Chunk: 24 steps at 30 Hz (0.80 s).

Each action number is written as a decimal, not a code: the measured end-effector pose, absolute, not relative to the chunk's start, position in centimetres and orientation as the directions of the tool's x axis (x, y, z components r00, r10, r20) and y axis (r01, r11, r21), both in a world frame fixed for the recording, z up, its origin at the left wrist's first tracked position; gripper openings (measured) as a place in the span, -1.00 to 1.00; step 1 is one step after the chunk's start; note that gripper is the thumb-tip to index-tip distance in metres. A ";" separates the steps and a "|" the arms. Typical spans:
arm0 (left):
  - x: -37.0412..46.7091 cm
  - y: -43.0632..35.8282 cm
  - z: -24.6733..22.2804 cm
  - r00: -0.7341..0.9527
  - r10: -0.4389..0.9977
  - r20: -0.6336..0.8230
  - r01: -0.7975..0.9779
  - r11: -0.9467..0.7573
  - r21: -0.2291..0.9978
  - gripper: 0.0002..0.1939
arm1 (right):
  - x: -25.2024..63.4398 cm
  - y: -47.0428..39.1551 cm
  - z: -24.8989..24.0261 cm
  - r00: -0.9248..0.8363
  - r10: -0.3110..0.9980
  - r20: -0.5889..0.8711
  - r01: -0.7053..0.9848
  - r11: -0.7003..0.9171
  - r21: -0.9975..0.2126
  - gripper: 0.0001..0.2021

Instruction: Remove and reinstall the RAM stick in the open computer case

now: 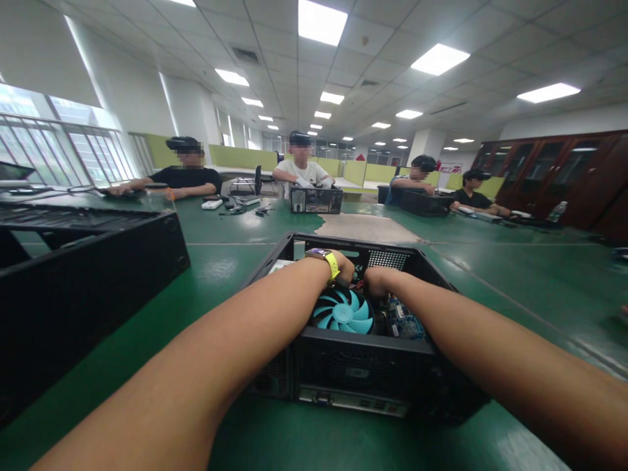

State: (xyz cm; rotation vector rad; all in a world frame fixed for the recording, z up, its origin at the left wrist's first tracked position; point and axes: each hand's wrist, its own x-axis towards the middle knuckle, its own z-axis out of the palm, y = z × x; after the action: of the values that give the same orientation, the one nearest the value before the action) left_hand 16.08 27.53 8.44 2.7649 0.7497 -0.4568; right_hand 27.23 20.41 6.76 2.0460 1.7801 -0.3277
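Observation:
A black computer case (363, 353) lies on its side in front of me, its top side uncovered. Both my hands reach down inside it. My left hand (345, 268), with a yellow-strapped watch (331, 263) on the wrist, is behind the cooling fan (343, 313) with turquoise blades. My right hand (377, 281) is close beside it, above the blue circuit board (406, 320). Thin reddish wires (360, 286) show between the hands. The fingers of both hands are hidden in the case, so what they hold cannot be made out.
Another black case (88, 275) stands close on my left. Across the green table (226, 261), several people sit, some working at cases. Loose tools and small parts (245, 206) lie at the far left. A tan bare patch (366, 227) marks the tabletop beyond my case.

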 end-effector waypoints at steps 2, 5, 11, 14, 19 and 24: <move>16.2 27.3 8.7 0.796 0.454 -0.401 0.535 -0.837 0.113 -0.77 | 27.2 20.3 6.7 0.161 0.882 -0.442 0.983 -0.104 0.150 -0.76; 16.1 26.7 9.3 0.782 0.470 -0.408 0.545 -0.834 0.083 -0.81 | 26.9 20.4 7.2 0.152 0.891 -0.427 0.982 -0.089 0.164 -0.77; 15.1 25.4 12.1 0.824 0.545 -0.154 0.558 -0.828 0.053 -0.75 | 24.1 16.3 12.8 0.075 0.978 -0.193 0.981 -0.037 0.190 -0.77; 14.6 24.7 13.6 0.821 0.561 0.107 0.559 -0.828 0.048 -0.70 | 20.7 9.9 14.0 -0.101 0.984 0.145 0.980 0.074 0.182 -0.67; 13.9 20.8 16.3 0.738 0.430 0.520 0.458 -0.885 0.083 -0.71 | 15.6 3.0 8.3 -0.553 0.606 0.572 0.830 0.341 0.441 -0.53; 10.5 14.3 19.3 0.604 0.184 0.776 0.107 -0.983 0.150 -0.76 | 17.3 4.5 2.2 -0.638 0.533 0.556 0.766 0.364 0.530 -0.52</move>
State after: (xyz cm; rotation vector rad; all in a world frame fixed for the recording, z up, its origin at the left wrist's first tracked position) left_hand 10.46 14.31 19.26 2.7342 0.2492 1.3374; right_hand 17.31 4.49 2.18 1.3879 2.8223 1.3818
